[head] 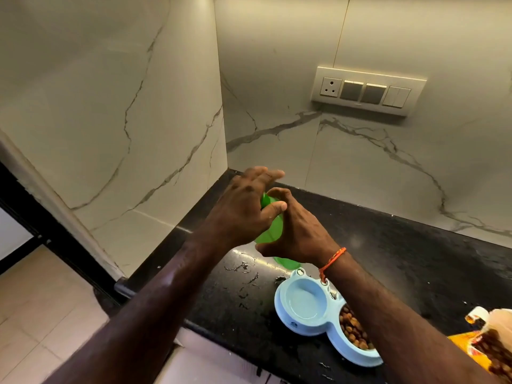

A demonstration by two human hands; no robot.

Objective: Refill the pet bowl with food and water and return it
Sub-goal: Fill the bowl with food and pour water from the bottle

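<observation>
Both hands meet on a green plastic bottle (270, 234) at frame centre, above the black counter (388, 245). Right hand (293, 231) is wrapped round the bottle body, fingers curled, gripping it. Left hand (243, 209) sits over the top end, thumb pressed against the bottle, fingers half spread past it; looks like cap work, but the cap itself is hidden, so whether it pinches anything is unclear.

Blue double pet bowl (318, 309) sits lower centre-right on the counter: near-left well looks bare of water, right well holds brown kibble (354, 328). Open food bag (487, 339) at lower right edge. Small water splashes (243, 266) on the counter left of the bowl.

Step judged: opening the bottle before pouring water. To do it well: keep the bottle upright and steady in the right hand while twisting, don't squeeze the soft body, then tilt low over the left well, away from the kibble.
</observation>
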